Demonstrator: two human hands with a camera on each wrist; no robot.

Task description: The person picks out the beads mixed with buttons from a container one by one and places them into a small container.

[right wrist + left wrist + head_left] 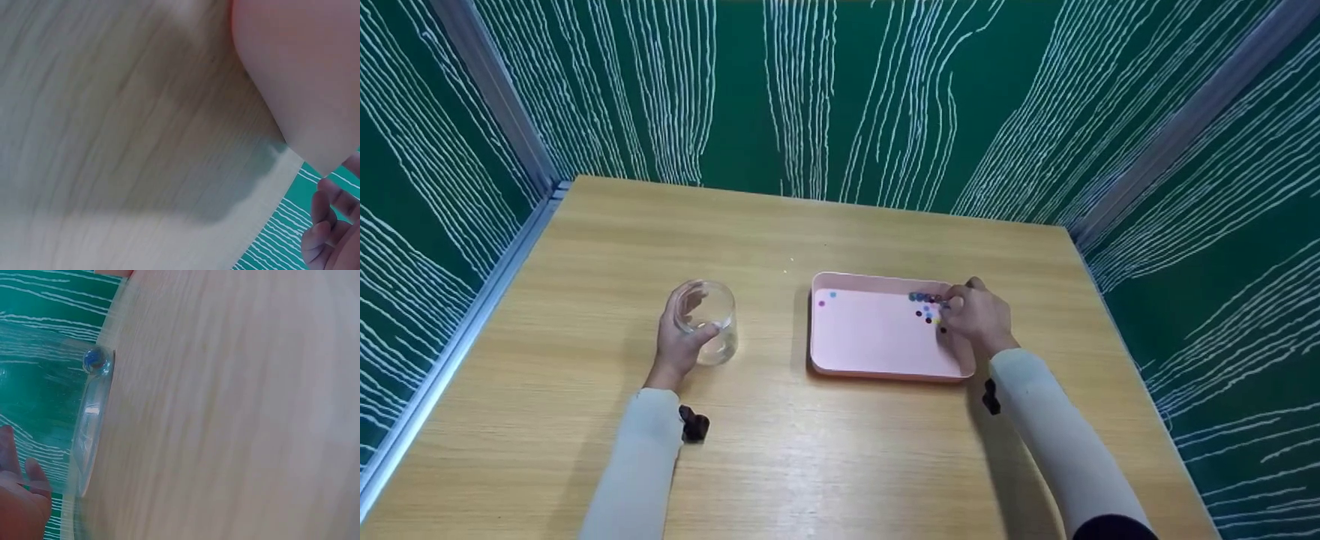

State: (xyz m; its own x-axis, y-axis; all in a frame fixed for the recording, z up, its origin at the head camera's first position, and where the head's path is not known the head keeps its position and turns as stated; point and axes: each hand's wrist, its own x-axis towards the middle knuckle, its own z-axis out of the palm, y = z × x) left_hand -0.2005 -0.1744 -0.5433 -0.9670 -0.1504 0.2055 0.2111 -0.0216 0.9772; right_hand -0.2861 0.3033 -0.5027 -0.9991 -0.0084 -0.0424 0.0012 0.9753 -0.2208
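On the left of the table, my left hand [681, 337] grips a clear glass jar [720, 330], thumb and fingers wrapped round its side. Through the glass in the left wrist view, a single dark blue bead [95, 360] shows low in the jar near its base. My right hand [979, 313] reaches over the right side of a pink tray [877, 337], its fingertips down among small coloured beads [924, 298] in the far right corner. Those fingers [320, 208] are bent, and the tray wall covers part of them in the right wrist view; I cannot tell whether they pinch a bead.
Two small beads, one pink and one blue [833, 295], lie in the tray's far left corner. Tiny white specks [791, 260] dot the wooden table [780, 450] between jar and tray. Green walls [742, 97] with white lines stand at the back and both sides.
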